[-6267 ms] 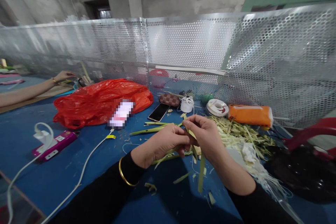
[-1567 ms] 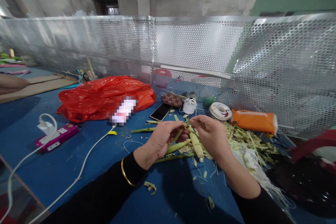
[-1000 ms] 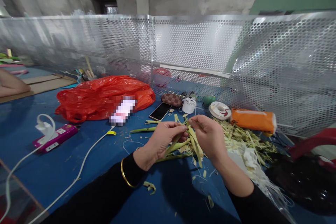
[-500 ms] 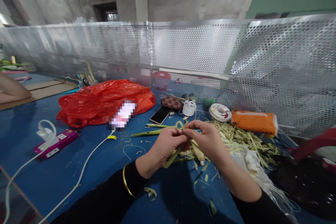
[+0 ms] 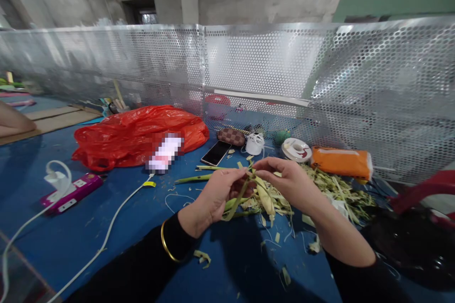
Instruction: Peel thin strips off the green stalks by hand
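Pinched between the fingertips of my left hand [image 5: 217, 194] is a long, flat green leaf strip [image 5: 235, 206], whose lower end hangs down past the palm. My right hand [image 5: 289, 183] pinches the same strip at its upper, folded part, close to the left fingertips. Below and behind the fingers lies a pale yellow-green folded leaf piece [image 5: 265, 197]; whether it is joined to the strip I cannot tell. Green stalks [image 5: 195, 178] lie on the blue table just left of the fingers. Leaf scraps and thin white threads surround the hands.
A phone [image 5: 216, 153], a checkered case [image 5: 231, 137], a white spool [image 5: 296, 150] and an orange pack [image 5: 341, 163] line the back. To the left are a red plastic bag [image 5: 142, 128], a cabled phone [image 5: 165, 154] and a purple power strip [image 5: 71, 193]. Shredded leaves [image 5: 341, 194] pile right.
My right hand has shifted slightly right and flattened its fingers. The loop of strip standing above the fingertips is gone from view. My left hand keeps its pinch; the view has shifted slightly.
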`<action>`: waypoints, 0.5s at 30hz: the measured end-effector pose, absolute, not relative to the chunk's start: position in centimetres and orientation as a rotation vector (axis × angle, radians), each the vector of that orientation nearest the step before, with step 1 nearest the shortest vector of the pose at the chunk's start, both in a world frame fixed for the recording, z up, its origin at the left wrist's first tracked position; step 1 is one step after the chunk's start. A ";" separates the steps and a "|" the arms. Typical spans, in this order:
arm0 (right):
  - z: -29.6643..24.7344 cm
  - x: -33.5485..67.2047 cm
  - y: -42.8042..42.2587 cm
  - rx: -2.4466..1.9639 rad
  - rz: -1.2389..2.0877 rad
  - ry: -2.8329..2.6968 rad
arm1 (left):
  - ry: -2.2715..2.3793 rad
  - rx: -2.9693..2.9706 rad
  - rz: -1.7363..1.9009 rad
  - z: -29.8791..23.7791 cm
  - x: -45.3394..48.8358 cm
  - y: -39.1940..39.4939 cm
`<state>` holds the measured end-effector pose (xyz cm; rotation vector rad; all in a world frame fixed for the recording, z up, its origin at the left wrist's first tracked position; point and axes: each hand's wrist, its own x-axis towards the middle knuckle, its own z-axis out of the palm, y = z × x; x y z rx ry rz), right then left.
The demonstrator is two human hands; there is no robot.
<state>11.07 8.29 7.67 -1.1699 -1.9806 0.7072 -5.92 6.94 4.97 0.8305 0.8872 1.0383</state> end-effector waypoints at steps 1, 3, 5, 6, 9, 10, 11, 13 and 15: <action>7.7 11.2 8.3 -1.183 0.692 -1.996 | 0.900 0.831 1.042 5.0 -6.0 7.0; 7.5 11.3 8.4 -1.216 0.618 -2.008 | 0.917 0.826 1.047 5.0 -6.0 7.0; 7.1 11.0 8.5 -1.260 0.503 -2.010 | 0.909 0.819 1.047 4.9 -5.8 7.0; 6.9 10.9 8.5 -1.272 0.444 -2.013 | 0.901 0.818 1.048 4.9 -5.8 7.0; 6.6 10.4 8.5 -1.256 0.308 -2.018 | 0.896 0.810 1.055 5.1 -5.6 6.8; 6.5 10.2 8.4 -1.244 0.281 -2.014 | 0.908 0.808 1.057 5.2 -5.6 6.8; 6.4 10.1 8.3 -1.235 0.260 -2.004 | 0.925 0.808 1.056 5.3 -5.6 6.8; 6.3 9.9 8.2 -1.235 0.221 -1.982 | 0.953 0.818 1.052 5.5 -5.7 6.8; 6.0 9.7 8.2 -1.243 0.178 -1.974 | 0.968 0.828 1.044 5.6 -5.8 6.9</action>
